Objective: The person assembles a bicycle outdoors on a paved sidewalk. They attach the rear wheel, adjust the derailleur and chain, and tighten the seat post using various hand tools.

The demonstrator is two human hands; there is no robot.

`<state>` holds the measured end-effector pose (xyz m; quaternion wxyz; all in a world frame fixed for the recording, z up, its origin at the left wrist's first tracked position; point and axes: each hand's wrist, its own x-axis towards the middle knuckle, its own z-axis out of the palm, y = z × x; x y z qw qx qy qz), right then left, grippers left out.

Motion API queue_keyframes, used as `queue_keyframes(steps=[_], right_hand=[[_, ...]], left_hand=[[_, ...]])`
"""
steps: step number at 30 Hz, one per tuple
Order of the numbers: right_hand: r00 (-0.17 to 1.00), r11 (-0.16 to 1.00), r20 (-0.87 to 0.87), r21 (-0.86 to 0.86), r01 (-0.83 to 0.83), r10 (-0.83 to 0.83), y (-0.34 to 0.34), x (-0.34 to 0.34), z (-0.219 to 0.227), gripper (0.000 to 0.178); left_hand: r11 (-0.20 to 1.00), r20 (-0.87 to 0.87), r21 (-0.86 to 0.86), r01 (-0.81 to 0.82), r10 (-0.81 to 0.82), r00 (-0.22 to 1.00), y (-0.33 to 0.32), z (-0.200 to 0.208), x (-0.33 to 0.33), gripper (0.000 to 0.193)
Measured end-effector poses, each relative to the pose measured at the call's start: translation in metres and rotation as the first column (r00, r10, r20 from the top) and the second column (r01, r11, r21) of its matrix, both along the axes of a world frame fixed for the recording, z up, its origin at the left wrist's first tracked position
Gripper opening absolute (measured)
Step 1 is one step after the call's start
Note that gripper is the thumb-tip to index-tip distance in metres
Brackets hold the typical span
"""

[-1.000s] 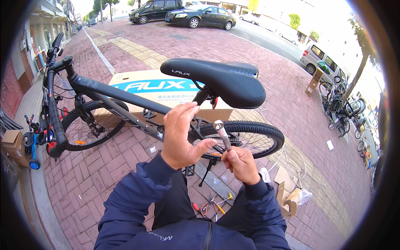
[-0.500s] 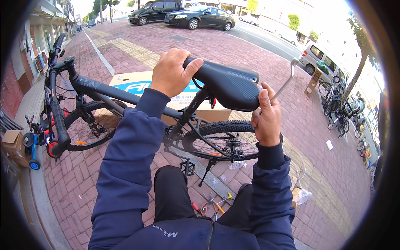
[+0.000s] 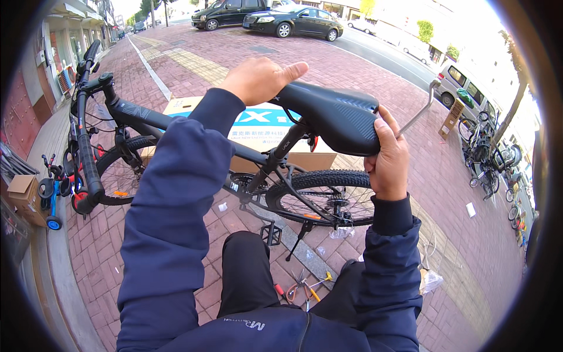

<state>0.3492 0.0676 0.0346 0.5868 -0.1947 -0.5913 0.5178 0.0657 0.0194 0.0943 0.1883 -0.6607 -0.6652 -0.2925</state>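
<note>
Head view: left hand (image 3: pixel 258 79) grips saddle (image 3: pixel 334 117) nose, right hand (image 3: pixel 387 158) fingers clasp rear and hex key (image 3: pixel 417 114).

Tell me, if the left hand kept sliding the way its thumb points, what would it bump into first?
Probably just more saddle. The left hand rests on the nose, thumb aimed along the top toward the wide back end, where the right hand grips. Depth is hard to judge.

Both hands are up from below the saddle (image 3: pixel 337 117) now. The left hand (image 3: pixel 261 79) has climbed from near the seat post onto the saddle's nose, thumb stretched out over the top. The right hand (image 3: pixel 387 158) has risen with the metal hex key (image 3: pixel 417 114) and now grips the saddle's rear edge, the key poking out behind it.
</note>
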Motion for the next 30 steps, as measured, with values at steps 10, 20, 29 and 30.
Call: queue_keyframes(steps=[10, 20, 29, 30], right_hand=[[0.999, 1.000, 0.045, 0.018, -0.021, 0.020, 0.000, 0.004, 0.002, 0.052], [0.997, 0.998, 0.052, 0.028, 0.058, -0.059, -0.001, 0.002, 0.003, 0.049], [0.990, 0.997, 0.130, 0.046, 0.057, -0.062, -0.009, 0.003, 0.014, 0.049], [0.989, 0.998, 0.135, 0.013, 0.066, -0.067, -0.009, 0.002, 0.014, 0.050]], left_hand=[[0.968, -0.076, -0.024, -0.250, 0.247, 0.966, 0.007, 0.014, 0.026, 0.061], [0.941, -0.370, 0.334, 0.062, 0.071, 0.926, -0.008, 0.053, -0.005, 0.047], [0.959, -0.477, 0.278, 0.063, 0.081, 0.875, 0.029, 0.084, -0.063, 0.055], [0.966, -0.448, 0.256, 0.039, 0.082, 0.890, 0.029, 0.087, -0.066, 0.060]])
